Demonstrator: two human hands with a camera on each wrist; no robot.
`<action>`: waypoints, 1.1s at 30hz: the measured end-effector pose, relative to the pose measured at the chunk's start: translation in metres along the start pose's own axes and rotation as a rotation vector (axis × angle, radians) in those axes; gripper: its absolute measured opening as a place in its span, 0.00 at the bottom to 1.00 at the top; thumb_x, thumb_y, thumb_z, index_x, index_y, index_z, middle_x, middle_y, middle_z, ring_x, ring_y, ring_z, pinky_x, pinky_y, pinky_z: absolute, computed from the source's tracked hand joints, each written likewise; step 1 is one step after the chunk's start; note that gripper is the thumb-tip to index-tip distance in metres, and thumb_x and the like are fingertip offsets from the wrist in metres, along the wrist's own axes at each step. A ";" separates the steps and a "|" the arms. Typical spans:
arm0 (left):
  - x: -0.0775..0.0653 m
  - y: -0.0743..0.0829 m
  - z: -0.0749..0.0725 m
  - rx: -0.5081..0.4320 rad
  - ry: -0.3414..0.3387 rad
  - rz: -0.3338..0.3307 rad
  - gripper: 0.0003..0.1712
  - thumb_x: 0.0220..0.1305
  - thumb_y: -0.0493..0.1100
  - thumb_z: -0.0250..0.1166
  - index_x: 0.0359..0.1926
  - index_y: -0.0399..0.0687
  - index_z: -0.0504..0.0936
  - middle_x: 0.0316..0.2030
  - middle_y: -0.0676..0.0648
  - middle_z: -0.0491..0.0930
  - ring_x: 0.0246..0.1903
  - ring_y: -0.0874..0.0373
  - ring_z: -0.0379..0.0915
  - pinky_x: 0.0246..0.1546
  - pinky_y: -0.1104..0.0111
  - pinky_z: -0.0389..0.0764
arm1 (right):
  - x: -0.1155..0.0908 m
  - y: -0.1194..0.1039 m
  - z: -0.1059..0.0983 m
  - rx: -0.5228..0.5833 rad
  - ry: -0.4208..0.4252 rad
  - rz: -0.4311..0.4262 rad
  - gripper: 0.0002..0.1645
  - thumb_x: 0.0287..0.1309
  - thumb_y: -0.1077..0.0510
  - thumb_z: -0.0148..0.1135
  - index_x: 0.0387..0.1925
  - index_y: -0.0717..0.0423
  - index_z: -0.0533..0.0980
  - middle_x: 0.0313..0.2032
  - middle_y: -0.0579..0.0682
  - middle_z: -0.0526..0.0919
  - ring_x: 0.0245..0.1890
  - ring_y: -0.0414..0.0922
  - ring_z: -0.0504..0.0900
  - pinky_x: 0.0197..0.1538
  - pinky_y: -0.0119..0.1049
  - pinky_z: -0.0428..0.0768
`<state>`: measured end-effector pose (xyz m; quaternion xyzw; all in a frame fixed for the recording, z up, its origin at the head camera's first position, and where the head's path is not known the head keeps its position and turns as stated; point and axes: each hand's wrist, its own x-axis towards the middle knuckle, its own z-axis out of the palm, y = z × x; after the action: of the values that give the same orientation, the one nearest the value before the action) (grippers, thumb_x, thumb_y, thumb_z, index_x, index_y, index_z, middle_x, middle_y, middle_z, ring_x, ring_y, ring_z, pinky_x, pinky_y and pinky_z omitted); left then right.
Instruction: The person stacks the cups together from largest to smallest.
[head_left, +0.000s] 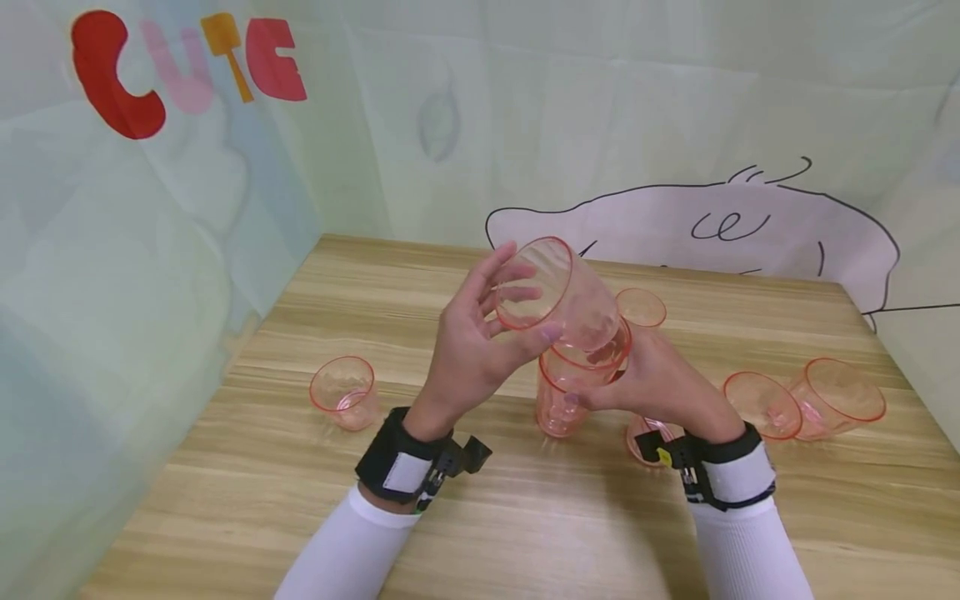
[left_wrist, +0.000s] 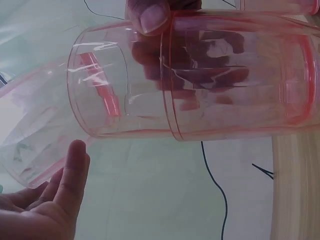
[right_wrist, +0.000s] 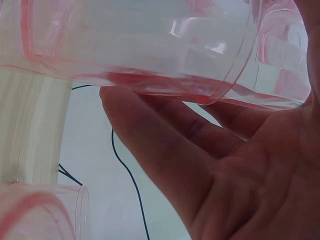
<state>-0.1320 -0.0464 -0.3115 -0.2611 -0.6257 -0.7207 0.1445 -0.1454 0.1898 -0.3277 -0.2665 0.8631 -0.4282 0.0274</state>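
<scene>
My left hand [head_left: 476, 342] holds a clear pink tumbler [head_left: 588, 304] tilted, its mouth facing up and left. In the left wrist view, the fingers of that hand [left_wrist: 55, 205] lie along the tumbler's side [left_wrist: 30, 120]. My right hand [head_left: 663, 379] grips a stack of nested pink tumblers [head_left: 562, 408] from the right; its fingers show through the clear wall in the left wrist view. The tilted tumbler's base is at the stack's top rim; I cannot tell whether they touch. In the right wrist view, my right hand's fingers [right_wrist: 160, 135] curve round the tumblers [right_wrist: 150, 45].
One pink tumbler [head_left: 347, 400] stands on the wooden table [head_left: 262, 475] at left. Two more, a nearer tumbler [head_left: 761, 408] and a farther one [head_left: 843, 404], stand at right. A pink rim [head_left: 641, 308] and a base [head_left: 651, 446] show around my right hand.
</scene>
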 end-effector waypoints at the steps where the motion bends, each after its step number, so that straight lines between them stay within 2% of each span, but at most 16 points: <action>1: 0.000 0.000 0.001 0.000 -0.005 0.001 0.58 0.50 0.66 0.76 0.74 0.43 0.62 0.59 0.42 0.74 0.55 0.48 0.77 0.48 0.56 0.83 | 0.000 0.000 0.000 -0.006 0.002 0.005 0.34 0.43 0.46 0.83 0.50 0.51 0.77 0.39 0.44 0.85 0.36 0.43 0.83 0.43 0.38 0.82; 8: -0.004 0.002 0.009 0.061 -0.034 -0.030 0.57 0.50 0.67 0.76 0.75 0.48 0.63 0.61 0.49 0.76 0.57 0.53 0.76 0.55 0.56 0.78 | -0.002 0.000 -0.001 -0.029 -0.001 0.027 0.35 0.43 0.45 0.83 0.50 0.49 0.75 0.37 0.43 0.85 0.32 0.41 0.82 0.39 0.37 0.82; 12: -0.005 -0.002 0.015 0.125 -0.050 0.012 0.59 0.49 0.71 0.74 0.74 0.46 0.64 0.61 0.50 0.77 0.57 0.54 0.75 0.56 0.58 0.78 | -0.003 0.000 -0.001 -0.031 -0.016 0.021 0.36 0.44 0.44 0.83 0.51 0.47 0.73 0.35 0.43 0.85 0.31 0.41 0.82 0.37 0.37 0.81; 14: -0.005 -0.003 0.017 0.154 -0.056 0.036 0.57 0.51 0.66 0.76 0.74 0.44 0.64 0.62 0.50 0.77 0.57 0.54 0.75 0.55 0.59 0.78 | -0.003 0.001 -0.001 -0.024 -0.023 0.010 0.36 0.44 0.44 0.83 0.52 0.47 0.73 0.36 0.42 0.85 0.32 0.42 0.82 0.38 0.38 0.82; 19: -0.005 -0.003 0.019 0.203 -0.045 0.059 0.52 0.49 0.42 0.81 0.73 0.42 0.66 0.62 0.51 0.77 0.57 0.56 0.74 0.55 0.60 0.79 | -0.002 0.001 -0.001 -0.022 -0.023 -0.006 0.36 0.44 0.44 0.82 0.53 0.45 0.74 0.38 0.41 0.85 0.34 0.42 0.82 0.40 0.40 0.81; 21: -0.006 -0.003 0.019 0.219 -0.037 0.068 0.52 0.47 0.39 0.81 0.73 0.42 0.66 0.61 0.51 0.77 0.57 0.56 0.74 0.54 0.60 0.79 | -0.002 0.001 -0.001 -0.034 -0.019 -0.004 0.36 0.44 0.44 0.83 0.53 0.45 0.74 0.37 0.41 0.84 0.34 0.41 0.81 0.40 0.39 0.81; 27: -0.006 -0.005 0.022 0.306 -0.042 0.139 0.56 0.46 0.42 0.82 0.75 0.43 0.64 0.62 0.49 0.77 0.58 0.57 0.73 0.50 0.61 0.79 | 0.000 -0.001 0.000 -0.026 -0.020 -0.014 0.35 0.42 0.50 0.84 0.53 0.45 0.76 0.38 0.40 0.84 0.35 0.40 0.79 0.40 0.38 0.79; 30: -0.007 -0.009 0.025 0.366 -0.071 0.157 0.59 0.46 0.45 0.82 0.76 0.43 0.61 0.63 0.48 0.76 0.59 0.58 0.71 0.49 0.63 0.77 | 0.002 -0.002 0.001 0.042 -0.034 -0.054 0.40 0.42 0.57 0.83 0.59 0.43 0.74 0.46 0.39 0.84 0.41 0.41 0.80 0.45 0.37 0.80; 33: -0.008 -0.011 0.026 0.409 -0.100 0.140 0.59 0.47 0.47 0.81 0.77 0.43 0.59 0.64 0.48 0.75 0.60 0.58 0.70 0.50 0.64 0.76 | 0.004 -0.003 0.003 0.087 -0.040 -0.102 0.46 0.42 0.62 0.82 0.63 0.42 0.71 0.52 0.40 0.82 0.46 0.42 0.80 0.50 0.38 0.79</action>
<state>-0.1266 -0.0195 -0.3232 -0.3045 -0.7456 -0.5533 0.2127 -0.1466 0.1845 -0.3268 -0.3170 0.8282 -0.4609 0.0345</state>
